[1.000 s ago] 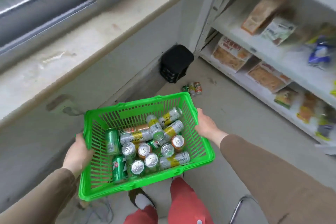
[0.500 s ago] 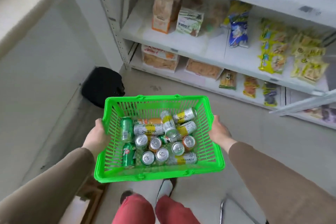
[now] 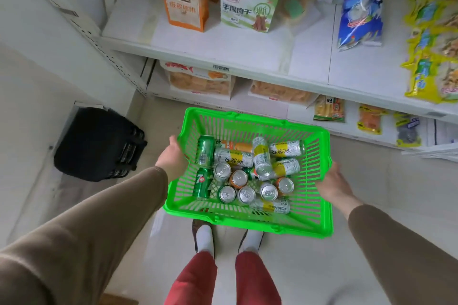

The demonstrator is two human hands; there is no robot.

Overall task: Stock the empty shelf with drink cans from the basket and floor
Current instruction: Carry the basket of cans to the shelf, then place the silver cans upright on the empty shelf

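— How were the hands placed?

— The left hand (image 3: 173, 161) and right hand (image 3: 333, 184) each clasped a side wall of the green basket (image 3: 319, 176), carried in front of the snack shelves (image 3: 223, 57).

— And the risk?

— The loose cans (image 3: 247, 171) could have rolled, tipping it from that grip.

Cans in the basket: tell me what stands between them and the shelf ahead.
Nothing visible blocks the way: the cans lie open-topped in the basket, held at both sides by the left hand and right hand. The shelf ahead holds snack packs at the back, its front strip bare. No empty shelf shows.
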